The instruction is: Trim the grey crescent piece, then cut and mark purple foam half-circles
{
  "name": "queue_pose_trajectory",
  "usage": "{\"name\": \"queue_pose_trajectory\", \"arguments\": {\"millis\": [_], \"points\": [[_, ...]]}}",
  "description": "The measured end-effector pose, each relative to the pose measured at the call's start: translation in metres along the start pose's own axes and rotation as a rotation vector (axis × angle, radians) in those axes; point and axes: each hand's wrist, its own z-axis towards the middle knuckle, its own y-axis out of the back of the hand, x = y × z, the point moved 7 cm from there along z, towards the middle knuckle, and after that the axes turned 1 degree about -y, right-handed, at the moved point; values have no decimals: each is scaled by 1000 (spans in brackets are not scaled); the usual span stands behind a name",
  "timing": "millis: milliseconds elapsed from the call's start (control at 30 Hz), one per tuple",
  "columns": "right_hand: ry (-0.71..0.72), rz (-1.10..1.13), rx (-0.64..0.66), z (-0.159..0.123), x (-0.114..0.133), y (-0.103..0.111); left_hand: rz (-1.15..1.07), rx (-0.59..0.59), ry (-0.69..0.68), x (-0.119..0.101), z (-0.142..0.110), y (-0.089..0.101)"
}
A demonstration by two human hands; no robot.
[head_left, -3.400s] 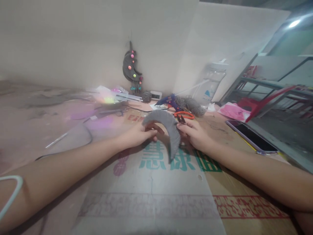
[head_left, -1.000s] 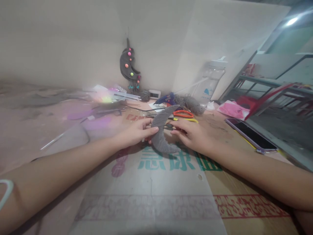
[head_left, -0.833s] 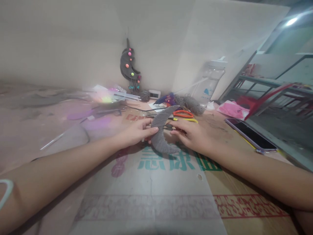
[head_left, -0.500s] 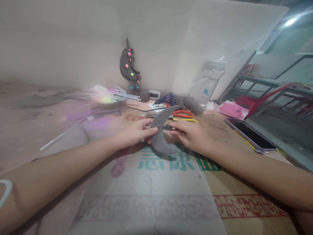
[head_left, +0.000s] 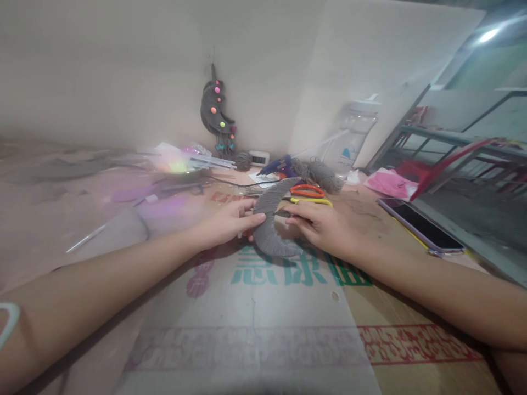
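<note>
A crescent moon wrapped in grey yarn (head_left: pixel 267 225) is held upright over the cardboard, its points facing right. My left hand (head_left: pixel 233 222) grips its outer curve, thumb across the front and fingers behind. On the inner side of the curve, my right hand (head_left: pixel 315 222) is closed, with thumb and fingertips pinching a small dark grey bundle (head_left: pixel 282 214) that looks like yarn. Just beyond the crescent lie red-handled scissors (head_left: pixel 308 191) and a yellow-handled tool (head_left: pixel 313 202).
A blue glue gun (head_left: pixel 279 164) and grey yarn (head_left: pixel 319 174) lie behind. A decorated moon (head_left: pixel 213 109) hangs on the wall. A clear bottle (head_left: pixel 357 134), pink cloth (head_left: pixel 391 184) and phone (head_left: pixel 422 225) are at right. Printed cardboard (head_left: pixel 304 312) covers the table.
The crescent and both hands stay almost in place. The dark bundle at my right fingertips shows a little less than before. The view has shifted very slightly.
</note>
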Motion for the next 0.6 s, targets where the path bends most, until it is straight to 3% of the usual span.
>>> {"name": "queue_pose_trajectory", "arguments": {"millis": [267, 600], "points": [[-59, 80, -106, -1, -3, 5, 17, -25, 0, -1, -1, 1], [-68, 24, -10, -2, -5, -2, -4, -37, 16, -1, -1, 1]]}}
